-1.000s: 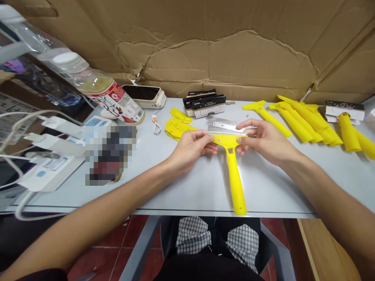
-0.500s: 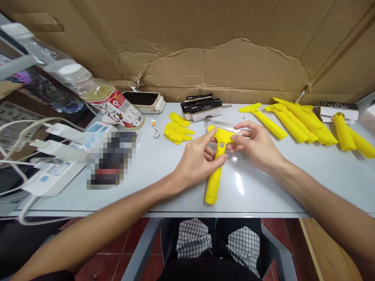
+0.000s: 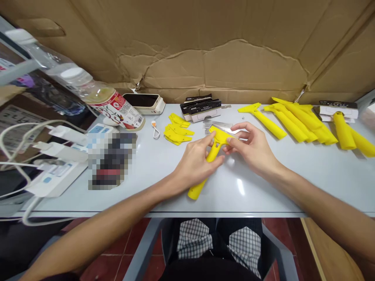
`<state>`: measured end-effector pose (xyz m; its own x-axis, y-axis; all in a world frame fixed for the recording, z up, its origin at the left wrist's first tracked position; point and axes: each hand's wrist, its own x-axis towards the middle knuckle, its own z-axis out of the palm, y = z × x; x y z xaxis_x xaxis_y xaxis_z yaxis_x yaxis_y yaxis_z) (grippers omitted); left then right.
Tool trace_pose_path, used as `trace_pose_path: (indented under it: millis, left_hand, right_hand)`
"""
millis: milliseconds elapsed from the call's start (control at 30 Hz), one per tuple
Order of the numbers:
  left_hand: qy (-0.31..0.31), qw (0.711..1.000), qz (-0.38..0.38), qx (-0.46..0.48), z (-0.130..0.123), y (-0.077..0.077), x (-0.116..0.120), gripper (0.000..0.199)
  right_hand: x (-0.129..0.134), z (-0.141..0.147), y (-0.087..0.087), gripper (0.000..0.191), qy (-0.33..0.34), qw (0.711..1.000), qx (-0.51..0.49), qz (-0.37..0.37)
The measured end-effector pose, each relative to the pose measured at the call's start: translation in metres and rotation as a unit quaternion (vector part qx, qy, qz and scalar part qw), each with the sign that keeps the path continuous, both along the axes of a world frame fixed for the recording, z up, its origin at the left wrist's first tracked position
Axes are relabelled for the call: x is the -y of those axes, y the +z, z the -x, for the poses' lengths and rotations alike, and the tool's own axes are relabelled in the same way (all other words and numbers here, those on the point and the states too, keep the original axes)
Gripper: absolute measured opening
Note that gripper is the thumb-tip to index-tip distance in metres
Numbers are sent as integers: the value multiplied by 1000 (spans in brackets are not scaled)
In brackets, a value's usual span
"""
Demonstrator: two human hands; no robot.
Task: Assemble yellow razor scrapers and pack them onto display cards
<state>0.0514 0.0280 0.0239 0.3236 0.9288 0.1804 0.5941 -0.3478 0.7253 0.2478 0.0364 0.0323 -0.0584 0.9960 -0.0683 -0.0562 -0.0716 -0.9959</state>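
Your left hand point(image 3: 195, 160) is closed on the yellow scraper point(image 3: 220, 136), its index finger against the left end of the T-shaped head and its palm across the handle; the rest of that grip is partly hidden. Your right hand point(image 3: 254, 146) grips the right end of the same head, thumb on the near face and the other fingers behind it. The scraper lies tilted in front of you, head up and to the right, handle end down and to the left, over the worktop point(image 3: 152, 156). Just beyond the head are flat metal blades point(image 3: 216, 125), and behind those a cluster of black-and-white cartons point(image 3: 205, 107). Left of them you have a small stack of yellow plates point(image 3: 178, 130) with holes. To your right, a single yellow scraper handle point(image 3: 269, 124) lies near a few tiny screws point(image 3: 243, 118), with an overlapping row of yellow handles point(image 3: 306, 121) beyond it. A labelled bottle point(image 3: 117, 107) leans on the left, near a phone point(image 3: 145, 100).
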Motion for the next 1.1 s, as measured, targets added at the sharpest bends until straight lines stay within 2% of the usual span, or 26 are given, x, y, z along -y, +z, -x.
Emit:
trace_pose_path:
  millis: [100, 200, 300, 433, 533, 633, 733, 800, 933, 1000, 1100]
  left_hand:
    - [13, 998, 40, 43, 1, -1, -1, 61]
    - [30, 982, 142, 118, 1, 3, -1, 67]
    - [24, 942, 256, 214, 2, 11, -3, 66]
    - [-11, 884, 332, 329, 7, 16, -9, 26]
    - [-33, 836, 368, 406, 12, 12, -13, 20]
    - [-74, 797, 390, 455, 16, 7, -13, 24]
    - [-112, 770, 413, 474, 19, 7, -10, 27]
    - [-132, 757, 424, 480, 21, 8, -9, 28]
    - [-161, 739, 444, 481, 24, 9, -9, 27]
    - [-167, 731, 454, 481, 25, 8, -10, 26]
    - [-168, 724, 459, 487, 24, 6, -10, 27]
  right_hand:
    - [2, 2, 1, 39, 0, 1000, 11, -17]
    - [5, 2, 5, 40, 8, 999, 15, -35]
    - [7, 2, 10, 51, 29, 999, 1, -41]
    - [2, -5, 17, 59, 50, 998, -8, -34]
    - [-9, -15, 17, 54, 27, 997, 27, -62]
    - [-21, -28, 14, 39, 9, 986, 118, -121]
    - [-29, -40, 15, 18, 21, 957, 236, -165]
    - [-32, -50, 19, 10, 40, 923, 328, -199]
    - [-40, -73, 25, 15, 58, 838, 474, -265]
    - [-45, -84, 26, 18, 63, 808, 525, -261]
    - [-49, -97, 28, 18, 112, 775, 584, -213]
